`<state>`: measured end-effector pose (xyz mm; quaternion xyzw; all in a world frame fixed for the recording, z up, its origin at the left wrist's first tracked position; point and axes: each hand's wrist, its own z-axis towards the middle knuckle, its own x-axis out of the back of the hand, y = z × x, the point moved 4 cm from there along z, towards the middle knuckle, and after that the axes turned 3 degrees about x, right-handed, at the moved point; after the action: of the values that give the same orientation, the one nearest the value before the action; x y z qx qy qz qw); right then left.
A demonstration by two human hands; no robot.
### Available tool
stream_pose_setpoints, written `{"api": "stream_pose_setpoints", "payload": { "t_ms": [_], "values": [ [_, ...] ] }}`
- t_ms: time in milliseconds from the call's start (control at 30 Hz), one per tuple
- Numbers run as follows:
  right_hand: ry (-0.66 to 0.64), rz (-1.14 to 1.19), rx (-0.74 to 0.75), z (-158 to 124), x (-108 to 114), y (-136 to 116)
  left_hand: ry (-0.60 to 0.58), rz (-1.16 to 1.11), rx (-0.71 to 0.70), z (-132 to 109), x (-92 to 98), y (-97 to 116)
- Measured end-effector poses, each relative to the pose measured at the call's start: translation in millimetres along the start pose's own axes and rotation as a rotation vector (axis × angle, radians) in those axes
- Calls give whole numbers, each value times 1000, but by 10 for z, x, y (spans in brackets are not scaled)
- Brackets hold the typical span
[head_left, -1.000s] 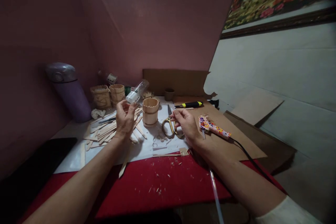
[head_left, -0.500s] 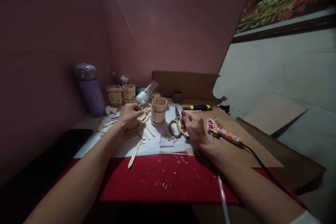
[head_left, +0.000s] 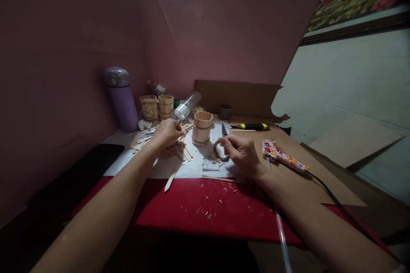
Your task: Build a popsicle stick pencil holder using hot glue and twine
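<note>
My left hand [head_left: 168,133] is over a loose pile of flat wooden craft sticks [head_left: 185,151], thumb and fingers pinched together. Whatever lies between those fingertips is too small to make out. Right of the pile, a small round bucket made of wooden sticks [head_left: 202,128] stands upright on the white paper [head_left: 128,168], banded around its side. My right hand [head_left: 241,151] is closed, its fingers curled over the handles of the scissors [head_left: 220,152]. One handle loop shows and the other is hidden, so I cannot tell whether the fingers grip the scissors or something else.
A flower-patterned glue gun [head_left: 283,156] with a cord lies on brown board at right, near a black-and-yellow utility knife [head_left: 253,126]. Behind are a purple bottle [head_left: 123,100], two more stick cups [head_left: 156,107], a clear plastic bottle [head_left: 188,106] and a grey cup [head_left: 225,112]. Wood shavings litter the red cloth [head_left: 192,209].
The view has tilted down and turned left. My right hand has moved left over the scissors and covers more of them. My left hand stays over the sticks, still pinched.
</note>
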<state>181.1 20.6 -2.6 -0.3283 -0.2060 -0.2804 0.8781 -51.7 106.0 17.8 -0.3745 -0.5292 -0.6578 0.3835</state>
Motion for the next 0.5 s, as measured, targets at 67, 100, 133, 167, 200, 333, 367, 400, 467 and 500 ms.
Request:
{"api": "stream_pose_setpoints", "payload": {
  "t_ms": [67, 100, 133, 167, 200, 333, 367, 400, 467, 500],
  "values": [
    [-85, -17, 103, -18, -31, -72, -109, -34, -27, -5, 14, -37],
    [-108, -23, 130, -25, -40, -92, -183, -54, -47, -18, 11, -51],
    [-119, -27, 145, -29, -45, -101, -257, -74, -65, -35, 8, -60],
    [-121, -31, 150, -31, -45, -101, -333, -94, -89, -57, 2, -61],
    [-118, -35, 151, -32, -45, -93, -406, -110, -121, -81, -5, -53],
    [-115, -37, 151, -35, -58, -47, -569, -90, -236, -164, 14, 14],
    [-123, -33, 150, -38, -67, -41, -572, -78, -239, -185, 34, 21],
    [-133, -29, 150, -41, -77, -40, -568, -68, -236, -215, 57, 23],
    [-153, -22, 144, -48, -91, -54, -571, -57, -258, -325, 94, 27],
    [-160, -22, 137, -49, -94, -66, -580, -49, -300, -411, 103, 32]
  ]
}}
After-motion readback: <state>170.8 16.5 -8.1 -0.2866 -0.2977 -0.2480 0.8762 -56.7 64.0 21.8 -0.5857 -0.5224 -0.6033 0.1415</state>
